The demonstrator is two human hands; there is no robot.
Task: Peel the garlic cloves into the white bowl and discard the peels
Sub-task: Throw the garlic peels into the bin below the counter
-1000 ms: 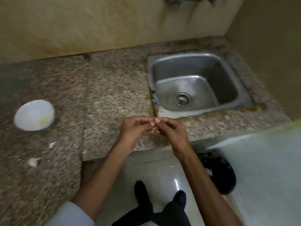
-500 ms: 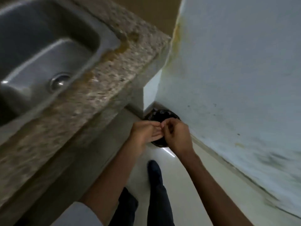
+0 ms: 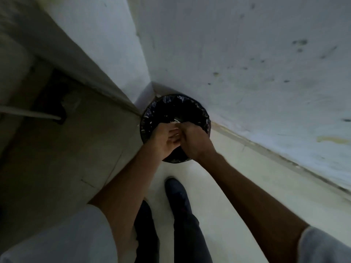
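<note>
Hands meet over the mouth of a round bin (image 3: 201,113) lined with a black bag, standing on the floor in the wall corner. The left hand (image 3: 165,138) and right hand (image 3: 194,142) touch, fingers curled, together pinching a pale scrap of garlic peel (image 3: 176,121) at their tips, above the bin's opening

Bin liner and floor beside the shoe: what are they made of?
Bin liner: thin black plastic film, glossy; its crinkles catch light at the rim. Floor: probably glazed tile or polished stone, pale and smooth with a soft sheen.
</note>
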